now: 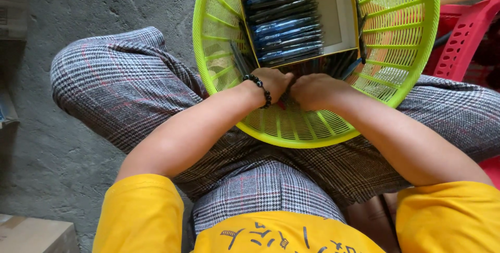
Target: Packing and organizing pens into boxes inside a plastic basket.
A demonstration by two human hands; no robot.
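Head view: person seated, lime basket (291,133) resting on the lap, centre to upper right of frame. Inside it, a yellow-edged box (341,8) holding rows of dark blue pens (286,29), top centre. More loose pens (346,65) lie in the basket below and beside the box.

Left hand (273,83) with bead bracelet (260,87) at the wrist, right hand (315,90) just beside it; both sit at centre frame on the basket floor just under the box edge. Fingers curled inward and knuckles up, hands nearly touching. Looks like they're closed on something small between them, probably a pen or a few, but the grip itself is hidden, so can't tell what exactly is held.

Handling, my read: pens are light, stiff, smooth plastic, so they'd roll and slip as a bunch. Best taken across the barrel mid-length, a few at a time, kept parallel. Box looks like thin card, likely to flex, so support it from below. Basket is slotted plastic, light.

Red crate (463,44) at right edge. Grey concrete floor (52,154) on the left.
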